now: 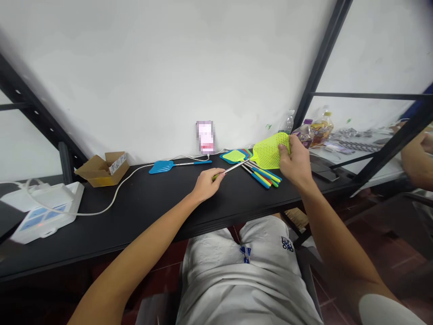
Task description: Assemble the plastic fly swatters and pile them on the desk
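Observation:
A yellow-green fly swatter (269,152) with a perforated head and a thin metal shaft is held between both hands above the black table. My left hand (207,184) is closed around its handle end, most of which the fingers hide. My right hand (295,161) pinches the outer edge of the head, thumb on the near face. Beneath it lies a pile of fly swatters (262,177) with blue, yellow, green and red handles, their heads overlapping, partly covered by the held one. A single blue fly swatter (162,167) rests farther left.
A phone (205,137) leans on the wall, its cable crossing the table (149,194). An open cardboard box (103,170) and a white device (50,210) stand left. Bottles (306,131), a dark flat object (323,169) and a shelf post (320,58) are right. Another person's arm (417,155) shows far right.

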{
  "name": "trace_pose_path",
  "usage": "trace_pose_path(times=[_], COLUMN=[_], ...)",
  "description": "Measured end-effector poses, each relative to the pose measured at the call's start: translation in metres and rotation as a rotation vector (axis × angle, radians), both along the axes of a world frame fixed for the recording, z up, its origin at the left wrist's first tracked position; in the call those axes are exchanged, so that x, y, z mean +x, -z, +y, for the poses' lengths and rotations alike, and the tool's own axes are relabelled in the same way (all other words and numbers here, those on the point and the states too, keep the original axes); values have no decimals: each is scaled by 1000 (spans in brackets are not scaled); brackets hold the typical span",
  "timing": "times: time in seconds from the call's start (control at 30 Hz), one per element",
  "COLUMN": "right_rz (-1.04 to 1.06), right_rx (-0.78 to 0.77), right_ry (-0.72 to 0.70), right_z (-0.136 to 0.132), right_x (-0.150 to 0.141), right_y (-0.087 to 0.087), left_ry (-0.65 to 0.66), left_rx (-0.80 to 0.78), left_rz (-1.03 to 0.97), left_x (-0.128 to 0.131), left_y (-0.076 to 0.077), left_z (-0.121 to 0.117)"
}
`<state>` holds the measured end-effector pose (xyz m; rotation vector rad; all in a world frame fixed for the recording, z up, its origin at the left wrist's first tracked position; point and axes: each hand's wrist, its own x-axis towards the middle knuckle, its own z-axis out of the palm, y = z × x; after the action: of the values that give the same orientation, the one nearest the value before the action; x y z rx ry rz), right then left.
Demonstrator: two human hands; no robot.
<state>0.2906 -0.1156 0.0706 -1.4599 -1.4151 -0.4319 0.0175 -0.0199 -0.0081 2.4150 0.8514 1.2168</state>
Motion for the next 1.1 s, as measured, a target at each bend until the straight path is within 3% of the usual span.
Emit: trace_pose_path(times=[0.23,0.5,1.1], right_rz=[55,104,80], right_rx=[-34,-67,-39], right_ry=[-22,-217,-101], right_z=[2,12,10], right_x=[6,18,-9], right_y=[0,5,8], left_ry=[16,44,32], left_rx=[20,110,152], left_rz=[32,113,103], left_x=[0,-1,0], left_y=[-1,-5,-5], left_z=[-1,-8,-11])
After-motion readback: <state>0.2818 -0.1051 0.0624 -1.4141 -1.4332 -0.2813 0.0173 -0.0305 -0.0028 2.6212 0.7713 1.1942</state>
